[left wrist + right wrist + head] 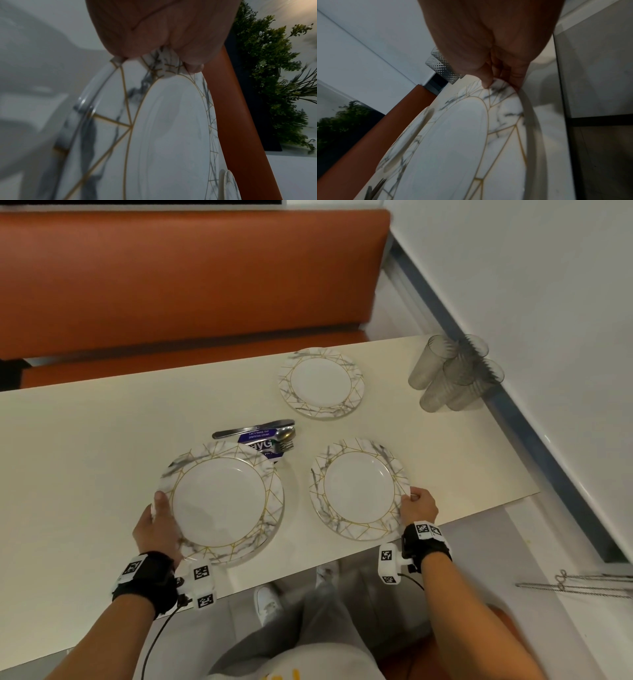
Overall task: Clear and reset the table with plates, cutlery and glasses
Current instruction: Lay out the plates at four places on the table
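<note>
Plates: round, glossy white, grey marble rims, gold lines.
Left hand: grips large plate.
Right hand: pinches smaller plate.
Table: smooth cream.

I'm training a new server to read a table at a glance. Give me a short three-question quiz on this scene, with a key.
1. True or false: the left hand holds a plate stack raised above the table.
2. How many separate plates or stacks are there? A) two B) three C) four
3. Fill in: the cutlery lies on a ___ card.

Key:
1. True; its thumb presses on the rim.
2. B: that stack, the plate pinched by the right hand, and the far plate.
3. Purple.
</note>
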`<control>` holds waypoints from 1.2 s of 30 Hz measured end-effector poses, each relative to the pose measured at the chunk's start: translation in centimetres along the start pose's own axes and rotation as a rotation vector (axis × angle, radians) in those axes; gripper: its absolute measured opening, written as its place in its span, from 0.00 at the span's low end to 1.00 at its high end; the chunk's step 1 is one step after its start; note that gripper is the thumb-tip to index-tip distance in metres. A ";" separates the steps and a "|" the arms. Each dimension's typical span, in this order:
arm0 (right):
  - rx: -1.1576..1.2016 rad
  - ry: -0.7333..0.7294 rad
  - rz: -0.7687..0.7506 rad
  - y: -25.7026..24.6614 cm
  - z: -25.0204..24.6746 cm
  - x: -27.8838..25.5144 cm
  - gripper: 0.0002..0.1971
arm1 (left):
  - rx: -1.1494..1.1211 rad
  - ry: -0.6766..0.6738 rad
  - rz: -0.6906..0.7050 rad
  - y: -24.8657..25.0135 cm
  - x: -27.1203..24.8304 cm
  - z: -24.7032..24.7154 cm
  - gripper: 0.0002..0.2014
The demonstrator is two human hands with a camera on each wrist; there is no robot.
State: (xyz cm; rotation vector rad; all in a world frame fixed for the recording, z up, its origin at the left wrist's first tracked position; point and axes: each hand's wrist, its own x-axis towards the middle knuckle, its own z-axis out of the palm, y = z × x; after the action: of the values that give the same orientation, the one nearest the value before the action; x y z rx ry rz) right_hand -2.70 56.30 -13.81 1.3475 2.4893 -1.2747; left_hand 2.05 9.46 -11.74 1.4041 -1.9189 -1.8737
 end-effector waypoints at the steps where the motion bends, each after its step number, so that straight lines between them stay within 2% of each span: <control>1: -0.011 0.002 0.000 0.1 -0.1 0.0 0.14 | 0.000 -0.001 -0.004 0.0 0.1 0.0 0.28; 8: -0.099 0.012 0.013 0.0 -0.3 -0.5 0.15 | -0.024 -0.025 -0.020 0.5 -0.3 0.6 0.29; 12: -0.318 0.125 -0.115 -1.9 0.2 -1.6 0.17 | -0.063 -0.037 -0.067 0.7 0.1 0.3 0.45; 14: -0.369 0.117 -0.204 -3.7 0.9 -2.8 0.16 | -0.049 -0.054 -0.068 0.8 0.3 0.3 0.43; 17: -0.281 -0.031 -0.398 -6.4 3.3 -5.1 0.13 | -0.028 -0.072 -0.075 1.3 0.2 0.2 0.42; 19: -0.160 -0.208 -0.479 -8.2 5.4 -7.2 0.11 | -0.017 -0.065 -0.111 1.6 0.3 0.1 0.41; 21: -0.136 -0.412 -0.503 -10.2 7.4 -9.5 0.10 | -0.024 -0.061 -0.126 1.9 0.3 0.0 0.36; 22: -0.138 -0.514 -0.507 -11.3 8.4 -10.6 0.11 | -0.037 -0.058 -0.132 2.0 0.3 0.0 0.37; 24: -0.160 -0.680 -0.521 -13.3 10.4 -12.4 0.15 | -0.043 -0.047 -0.151 2.2 0.6 -0.2 0.45; 26: -0.220 -0.728 -0.579 -14.9 12.3 -13.5 0.19 | -0.064 -0.037 -0.175 2.7 0.8 -0.5 0.46; 28: -0.265 -0.710 -0.644 -16.4 14.0 -13.8 0.19 | -0.073 -0.014 -0.219 3.6 0.9 -0.9 0.39; 30: -0.296 -0.726 -0.672 -18.3 15.4 -13.8 0.18 | -0.079 0.051 -0.294 4.5 1.3 -1.3 0.37; 33: -0.281 -0.780 -0.621 -22.0 17.3 -13.4 0.18 | -0.100 0.140 -0.345 5.4 2.5 -2.9 0.38; 36: -0.190 -0.764 -0.571 -25.9 19.6 -12.5 0.17 | -0.123 0.252 -0.383 5.7 3.5 -4.9 0.40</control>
State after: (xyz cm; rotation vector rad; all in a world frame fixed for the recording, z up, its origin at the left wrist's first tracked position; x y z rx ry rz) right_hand -19.69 27.20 -5.31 0.0309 2.3519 -1.2451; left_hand 0.25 2.51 -7.57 1.9663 -1.4723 -1.8083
